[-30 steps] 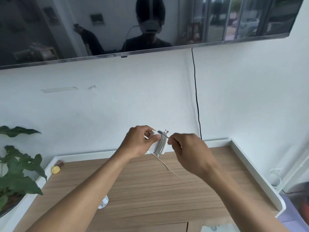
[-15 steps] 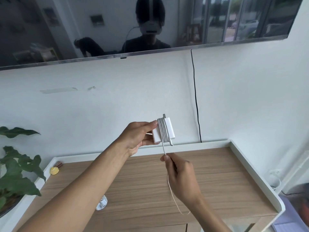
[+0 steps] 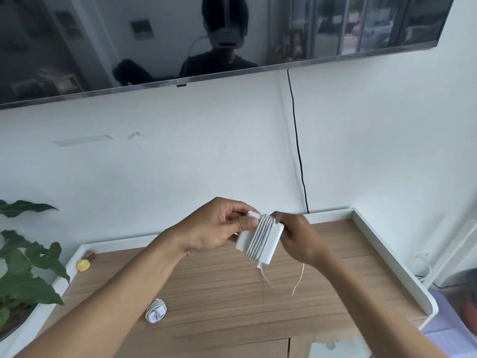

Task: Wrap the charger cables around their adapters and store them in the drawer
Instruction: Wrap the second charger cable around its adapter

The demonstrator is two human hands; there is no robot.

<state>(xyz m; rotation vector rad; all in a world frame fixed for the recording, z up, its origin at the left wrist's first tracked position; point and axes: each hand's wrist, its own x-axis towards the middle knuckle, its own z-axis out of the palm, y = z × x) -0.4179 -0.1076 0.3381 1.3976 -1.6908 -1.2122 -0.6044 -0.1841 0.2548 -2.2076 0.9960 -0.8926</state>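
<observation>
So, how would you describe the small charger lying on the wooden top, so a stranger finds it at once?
Find the wooden top with the white rim below the wall screen. Toward its front left lies a small white charger, cable already coiled round it. Unlike the bigger adapter held in the air, it lies untouched.

White adapter (image 3: 260, 240), white cable (image 3: 277, 280), wood-grain tabletop (image 3: 232, 293), green plant (image 3: 23, 267).

Both forearms reach in from 7 and 5 o'clock, the left hand (image 3: 216, 228) gripping the adapter (image 3: 274, 241) with thumb on top, the blurred right hand (image 3: 299, 239) curled at its 2 o'clock edge, pinching the cable (image 3: 259, 237).
</observation>
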